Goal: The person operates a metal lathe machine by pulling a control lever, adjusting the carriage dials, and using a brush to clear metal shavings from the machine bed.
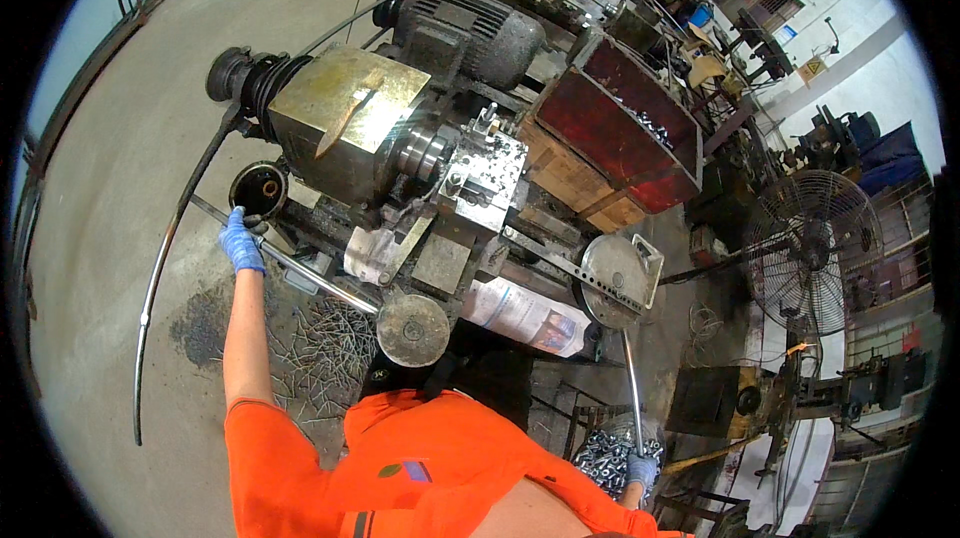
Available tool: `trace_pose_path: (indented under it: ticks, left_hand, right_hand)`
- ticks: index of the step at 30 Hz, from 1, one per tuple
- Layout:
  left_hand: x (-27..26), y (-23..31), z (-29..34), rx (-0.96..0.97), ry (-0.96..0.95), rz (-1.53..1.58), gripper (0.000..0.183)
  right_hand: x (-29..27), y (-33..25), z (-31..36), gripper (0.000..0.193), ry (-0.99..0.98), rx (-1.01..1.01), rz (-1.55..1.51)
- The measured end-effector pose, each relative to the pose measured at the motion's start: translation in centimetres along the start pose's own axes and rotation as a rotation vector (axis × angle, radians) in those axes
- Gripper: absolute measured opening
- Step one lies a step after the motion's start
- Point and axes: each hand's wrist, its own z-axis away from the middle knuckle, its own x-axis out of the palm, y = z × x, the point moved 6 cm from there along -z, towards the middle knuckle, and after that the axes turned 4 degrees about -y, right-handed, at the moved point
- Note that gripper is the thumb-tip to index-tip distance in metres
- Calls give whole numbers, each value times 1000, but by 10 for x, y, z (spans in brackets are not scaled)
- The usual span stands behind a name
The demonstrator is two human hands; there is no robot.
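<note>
My left hand (241,242), in a blue glove, is closed around a long metal lever (318,278) running down to a round metal disc (412,330). Its fingertips lie close to the rim of a black round pot (258,190); whether they touch it I cannot tell. At the lower right my right hand (642,470), also gloved, grips the end of a shiny lever (633,388) beneath a larger round plate (610,273). Between them stands the lathe-like machine, with its chuck (420,153) facing a metal tool block (485,178).
A wooden-handled tool (345,123) lies on the brass-coloured housing (300,98). Behind stand a motor (470,33) and a red bin (630,128). Small metal parts (605,460) fill a container by my right hand. Thin metal rods (325,348) litter the floor. A fan (815,253) stands right.
</note>
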Motion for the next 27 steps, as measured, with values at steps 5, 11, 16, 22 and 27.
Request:
trace_pose_path:
  ticks: [5,11,16,22,27]
  left_hand:
    - [0,2,3,-9,-4,-9,23]
    - [-2,-5,-5,-8,-3,-12,22]
    - [-2,-2,-4,-4,3,18,22]
    - [-1,-6,-6,-5,-10,6,23]
    - [-7,-5,-7,-3,-10,-3,22]
  right_hand:
    - [-19,-11,28,42,69,-9,16]
    - [-2,5,12,44,165,-58,17]
    - [-28,-23,50,39,89,-174,-13]
    - [5,11,6,39,41,-143,-54]
    - [-4,0,17,42,53,-108,-39]
